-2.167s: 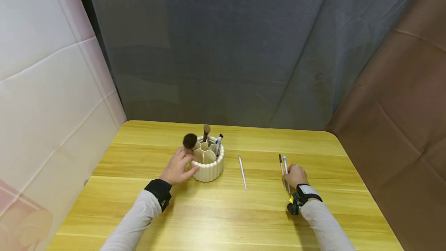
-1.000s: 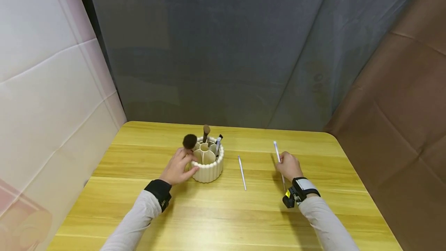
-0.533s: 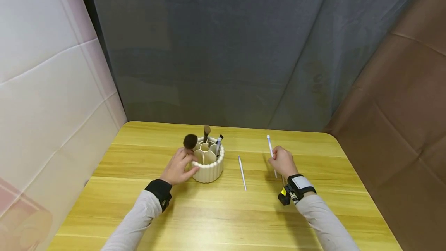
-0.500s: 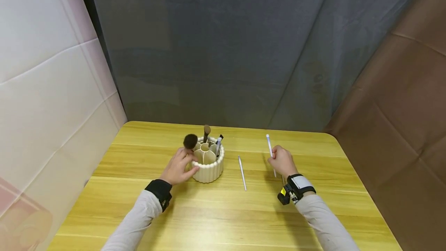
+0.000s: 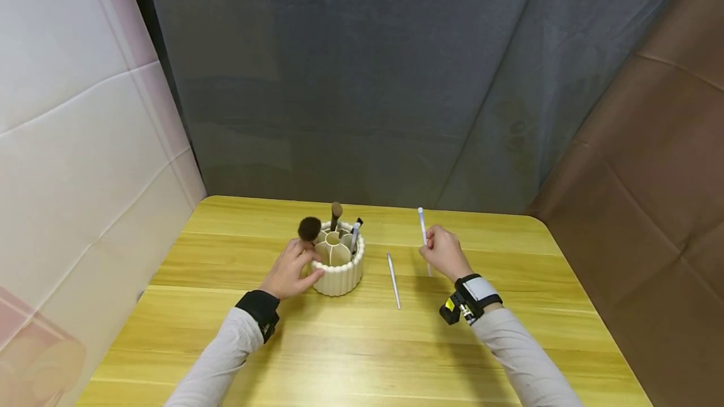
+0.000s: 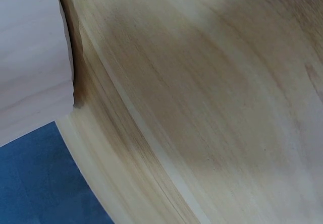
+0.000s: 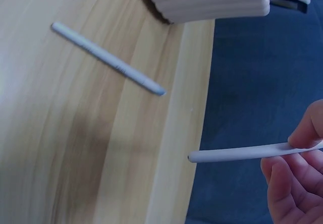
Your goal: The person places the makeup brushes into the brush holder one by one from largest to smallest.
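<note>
A cream ribbed holder [image 5: 339, 274] stands on the wooden table [image 5: 351, 357] with a dark puff brush [image 5: 309, 228], a brown brush [image 5: 336, 211] and a white pen [image 5: 354, 235] upright in its compartments. My left hand [image 5: 291, 272] grips the holder's left side, thumb at the front. To the right of the holder, my right hand [image 5: 444, 253] pinches a thin white pen [image 5: 422, 225] and holds it tilted above the table. In the right wrist view the held pen [image 7: 242, 152] juts left from my fingers [image 7: 295, 183]; the holder [image 7: 212, 2] is at the top.
A second white pen [image 5: 393, 280] lies on the table between the holder and my right hand, seen too as the lying pen [image 7: 108, 59]. Grey and brown cloth backdrops close off the table's far and right sides, a pale panel the left. The left wrist view shows only the tabletop [image 6: 212, 93].
My right hand picked the white pen up from the table's right side and carried it left and upward, nearer the holder. The left hand and holder stayed still.
</note>
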